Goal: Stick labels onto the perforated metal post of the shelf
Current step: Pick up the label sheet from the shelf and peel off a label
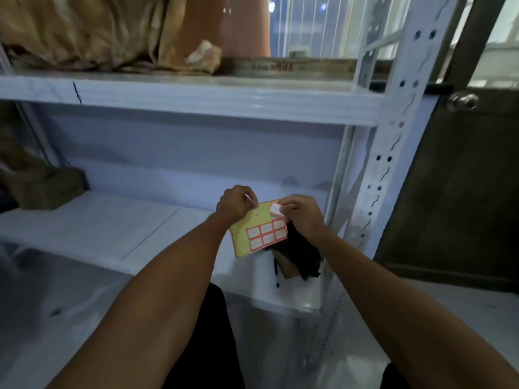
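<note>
peeling step: the left hand [235,204] pinches the yellow label sheet [257,230] by its top edge while the right hand [299,211] pinches a red-bordered label [275,208] lifting off its corner. next, carry it right to the perforated post [393,141] and press flat.

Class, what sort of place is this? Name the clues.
Probably a storeroom: a white metal shelf with a perforated post, crumpled brown sacking stored on top, and a sheet of labels.

Label sheet [259,230] pinched between left hand [235,204] and right hand [302,211], beside perforated post [393,136].
</note>
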